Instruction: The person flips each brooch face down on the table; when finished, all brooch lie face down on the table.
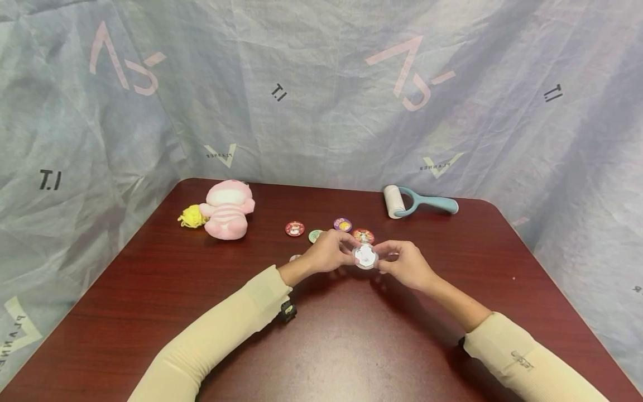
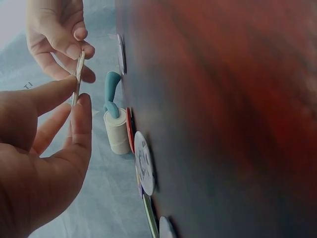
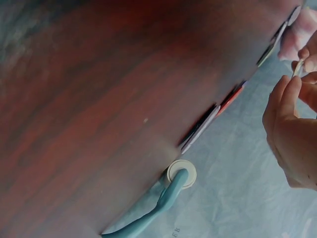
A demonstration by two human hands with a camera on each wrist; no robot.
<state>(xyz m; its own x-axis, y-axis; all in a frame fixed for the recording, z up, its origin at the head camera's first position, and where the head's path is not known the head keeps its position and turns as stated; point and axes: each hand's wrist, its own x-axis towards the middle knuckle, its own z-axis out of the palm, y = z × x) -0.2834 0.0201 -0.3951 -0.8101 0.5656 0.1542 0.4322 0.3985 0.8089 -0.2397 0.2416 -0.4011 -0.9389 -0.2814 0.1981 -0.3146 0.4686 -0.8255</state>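
Observation:
Above the table, a round, flat white badge with a clear rim (image 1: 365,256) is held up between both hands. My left hand (image 1: 329,251) pinches its left edge between thumb and fingers. On the opposite edge, my right hand (image 1: 409,265) pinches it the same way. The left wrist view shows the badge (image 2: 79,74) edge-on, thin, with fingertips at both ends. Just behind the hands lie a red badge (image 1: 363,235) and a purple badge (image 1: 342,225). A green badge (image 1: 315,236) is partly hidden by my left hand.
Another red badge (image 1: 294,229) lies farther left. A pink plush toy (image 1: 228,209) and a yellow yarn-like bundle (image 1: 192,216) rest at the back left. A lint roller with a blue handle (image 1: 432,204) lies at the back right, near the table's far edge. Grey fabric hangs behind.

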